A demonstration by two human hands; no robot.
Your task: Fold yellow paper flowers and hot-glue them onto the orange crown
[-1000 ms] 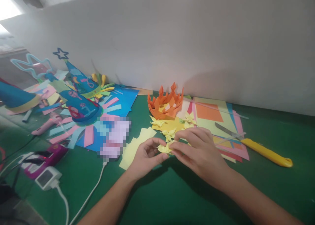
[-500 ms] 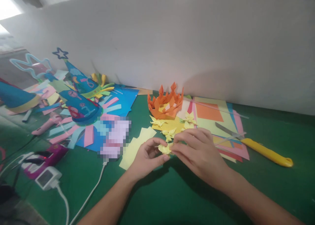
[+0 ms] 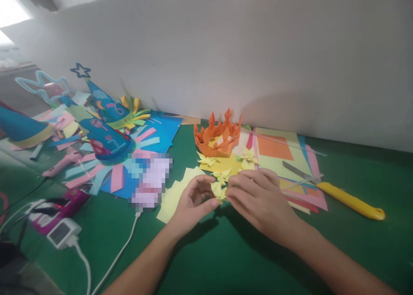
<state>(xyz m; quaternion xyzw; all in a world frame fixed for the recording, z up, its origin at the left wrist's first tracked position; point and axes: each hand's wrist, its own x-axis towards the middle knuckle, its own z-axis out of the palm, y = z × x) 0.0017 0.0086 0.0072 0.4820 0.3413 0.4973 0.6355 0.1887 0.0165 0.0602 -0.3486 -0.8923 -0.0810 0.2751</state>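
Head view: by the left hand (image 3: 193,197), thumb and forefinger were held apart at the yellow flower (image 3: 219,192); whether it was gripped there could not be told. Above the counter (image 3: 200,260), it had been tipped more upright, its right edge pinched by the right hand (image 3: 258,198). Petals were probably being shaped.

Blue cone hat (image 3: 105,138), yellow-handled knife (image 3: 348,199)
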